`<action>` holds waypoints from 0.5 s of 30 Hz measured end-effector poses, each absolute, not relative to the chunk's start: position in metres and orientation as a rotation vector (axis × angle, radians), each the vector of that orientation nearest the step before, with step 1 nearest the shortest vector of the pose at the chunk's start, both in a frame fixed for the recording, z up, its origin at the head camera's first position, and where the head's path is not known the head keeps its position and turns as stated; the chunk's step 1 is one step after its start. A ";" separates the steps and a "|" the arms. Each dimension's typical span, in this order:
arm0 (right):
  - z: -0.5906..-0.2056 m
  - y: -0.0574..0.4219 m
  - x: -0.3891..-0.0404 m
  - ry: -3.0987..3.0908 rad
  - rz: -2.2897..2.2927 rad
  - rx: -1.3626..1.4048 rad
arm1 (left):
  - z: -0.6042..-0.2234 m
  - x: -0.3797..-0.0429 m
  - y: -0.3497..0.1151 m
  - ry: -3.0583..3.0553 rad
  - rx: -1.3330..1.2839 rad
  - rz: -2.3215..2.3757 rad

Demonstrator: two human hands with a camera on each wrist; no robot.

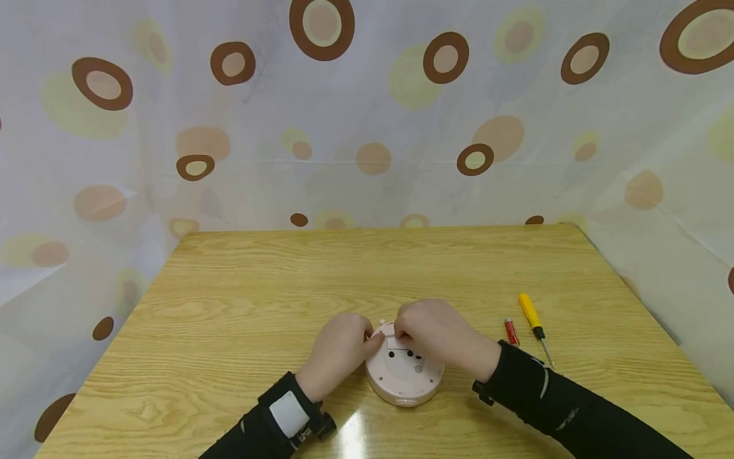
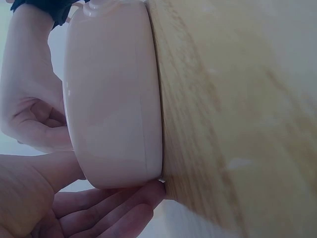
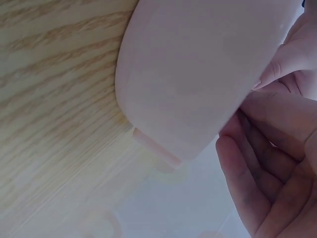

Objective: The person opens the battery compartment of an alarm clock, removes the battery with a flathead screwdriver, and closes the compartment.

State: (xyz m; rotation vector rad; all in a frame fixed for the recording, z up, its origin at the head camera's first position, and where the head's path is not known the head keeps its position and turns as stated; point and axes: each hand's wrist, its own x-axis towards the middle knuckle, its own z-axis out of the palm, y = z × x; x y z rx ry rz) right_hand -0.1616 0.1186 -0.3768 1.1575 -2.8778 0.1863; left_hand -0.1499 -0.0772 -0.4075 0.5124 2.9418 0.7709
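A round, pale pink alarm clock (image 1: 401,376) lies face down on the wooden table, its back with dark knobs, small holes and a rectangular battery cover (image 1: 394,343) turned up. My left hand (image 1: 339,347) grips the clock's left side: the thumb lies on the back, and in the left wrist view the fingers (image 2: 106,210) reach round the side wall near the tabletop. Over the battery cover, my right hand (image 1: 438,331) bends its fingers down onto the back. What its fingertips touch or pinch is hidden, even in the right wrist view, where curled fingers (image 3: 262,163) show beside the clock.
To the right of the clock lies a red battery (image 1: 511,331). Beyond it is a screwdriver (image 1: 532,315) with a yellow and black handle, its shaft toward me. A patterned curtain (image 1: 367,115) hangs behind the table (image 1: 258,280).
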 end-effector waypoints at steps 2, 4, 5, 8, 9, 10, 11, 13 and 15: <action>-0.377 0.119 -0.162 -2.884 0.192 1.158 | -0.408 -0.150 -0.077 2.943 0.515 0.773; -0.377 0.119 -0.162 -2.888 0.197 1.163 | -0.407 -0.150 -0.077 2.943 0.517 0.776; -0.377 0.119 -0.162 -2.889 0.197 1.166 | -0.407 -0.150 -0.077 2.944 0.520 0.776; -0.376 0.119 -0.162 -2.886 0.204 1.175 | -0.408 -0.150 -0.077 2.941 0.520 0.777; -0.376 0.119 -0.162 -2.885 0.209 1.179 | -0.408 -0.150 -0.077 2.940 0.518 0.777; -0.375 0.119 -0.162 -2.880 0.206 1.184 | -0.408 -0.150 -0.077 2.940 0.517 0.776; -0.375 0.119 -0.162 -2.874 0.205 1.191 | -0.408 -0.150 -0.077 2.940 0.516 0.774; -0.374 0.119 -0.162 -2.864 0.199 1.202 | -0.408 -0.150 -0.077 2.940 0.513 0.774; -0.374 0.119 -0.162 -2.854 0.185 1.216 | -0.408 -0.149 -0.077 2.941 0.512 0.774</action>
